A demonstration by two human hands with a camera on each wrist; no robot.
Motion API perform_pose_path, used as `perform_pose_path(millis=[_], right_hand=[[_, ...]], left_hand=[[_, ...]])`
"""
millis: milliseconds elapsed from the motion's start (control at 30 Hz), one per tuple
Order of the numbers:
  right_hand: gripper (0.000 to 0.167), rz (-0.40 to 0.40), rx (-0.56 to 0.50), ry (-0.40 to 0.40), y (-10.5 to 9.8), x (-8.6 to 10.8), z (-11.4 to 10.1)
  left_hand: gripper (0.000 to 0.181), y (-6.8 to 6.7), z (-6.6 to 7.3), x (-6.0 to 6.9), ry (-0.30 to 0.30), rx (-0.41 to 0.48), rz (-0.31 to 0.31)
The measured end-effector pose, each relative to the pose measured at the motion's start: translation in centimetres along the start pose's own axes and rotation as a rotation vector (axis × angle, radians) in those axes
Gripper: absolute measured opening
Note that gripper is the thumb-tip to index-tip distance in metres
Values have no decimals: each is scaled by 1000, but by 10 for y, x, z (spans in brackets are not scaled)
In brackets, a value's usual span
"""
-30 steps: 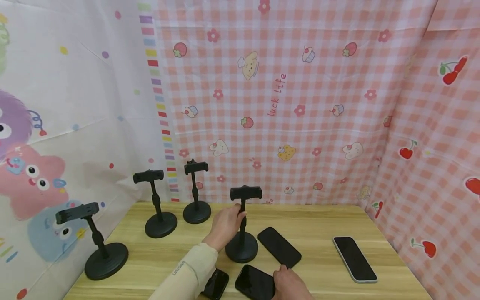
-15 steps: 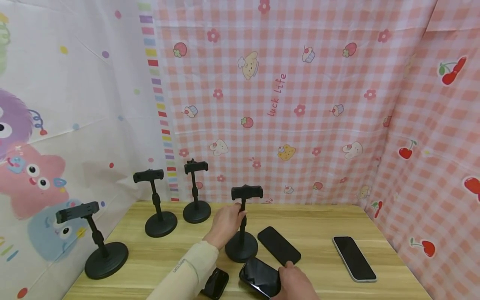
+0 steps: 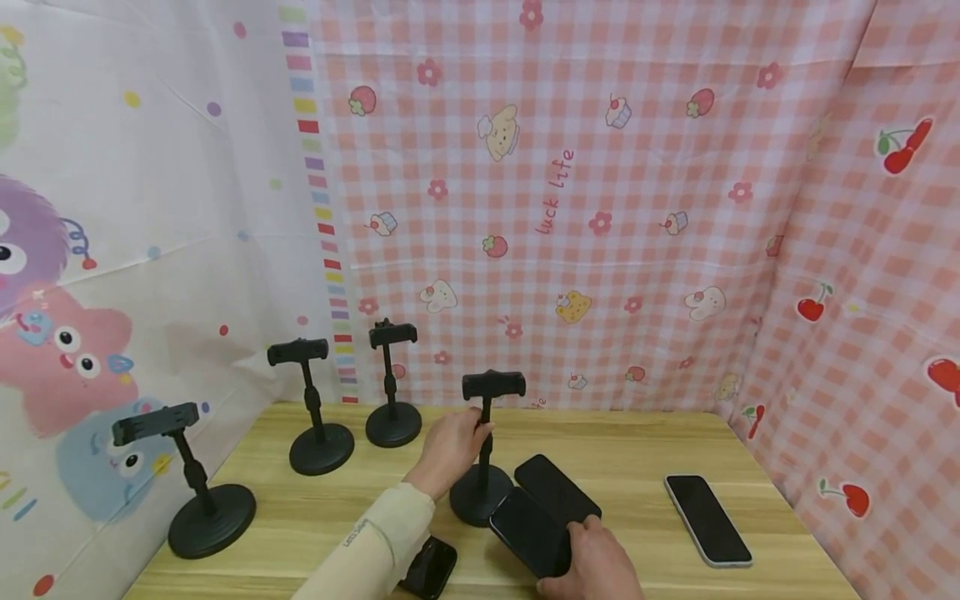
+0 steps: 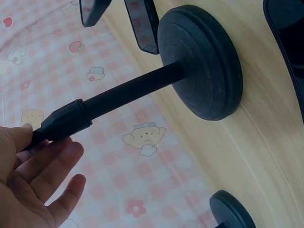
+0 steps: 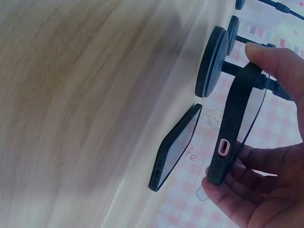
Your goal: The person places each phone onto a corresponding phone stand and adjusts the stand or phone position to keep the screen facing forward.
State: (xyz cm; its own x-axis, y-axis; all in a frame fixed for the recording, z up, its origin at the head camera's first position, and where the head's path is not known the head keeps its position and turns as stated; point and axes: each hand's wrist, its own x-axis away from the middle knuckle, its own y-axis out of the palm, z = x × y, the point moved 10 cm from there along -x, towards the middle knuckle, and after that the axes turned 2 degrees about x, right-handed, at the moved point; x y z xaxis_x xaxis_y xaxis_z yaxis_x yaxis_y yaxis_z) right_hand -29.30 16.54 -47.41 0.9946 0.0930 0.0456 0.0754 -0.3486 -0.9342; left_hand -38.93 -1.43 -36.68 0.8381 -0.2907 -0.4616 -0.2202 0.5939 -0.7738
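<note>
Lifted and tilted since the earliest frame: glossy black smartphone (image 3: 527, 532), round-cornered, lower centre, gripped by its edges in the right hand (image 3: 597, 560). Printed pink gingham cloth (image 3: 585, 275), upper frame. Wood-grain table (image 3: 645, 471), below. Matte black phone stand (image 3: 485, 457), disc base, centre, slim stem pinched by the left hand (image 3: 448, 450). Pale-edged smartphone (image 3: 708, 521), flat, lower right. Hands apart.

Makeshift booth, seemingly: printed cloths (image 3: 645, 167) bordering wood-grain table (image 3: 637, 450).
</note>
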Motion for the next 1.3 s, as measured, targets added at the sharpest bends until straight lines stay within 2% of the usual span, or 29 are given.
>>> perform_pose_path(millis=[100, 400, 733, 1033, 1300], right_hand=[[83, 18, -5, 10, -1, 0, 2], [81, 55, 0, 8, -5, 0, 2], [83, 56, 4, 45, -4, -1, 7], [82, 90, -8, 73, -9, 1, 8], [88, 149, -20, 108, -18, 4, 8]], left_hand=[[20, 0, 1, 1, 23, -12, 8], [22, 0, 1, -1, 28, -33, 21], [21, 3, 1, -1, 2, 1, 5], [19, 2, 0, 2, 43, 14, -6], [15, 1, -2, 6, 42, 22, 4]])
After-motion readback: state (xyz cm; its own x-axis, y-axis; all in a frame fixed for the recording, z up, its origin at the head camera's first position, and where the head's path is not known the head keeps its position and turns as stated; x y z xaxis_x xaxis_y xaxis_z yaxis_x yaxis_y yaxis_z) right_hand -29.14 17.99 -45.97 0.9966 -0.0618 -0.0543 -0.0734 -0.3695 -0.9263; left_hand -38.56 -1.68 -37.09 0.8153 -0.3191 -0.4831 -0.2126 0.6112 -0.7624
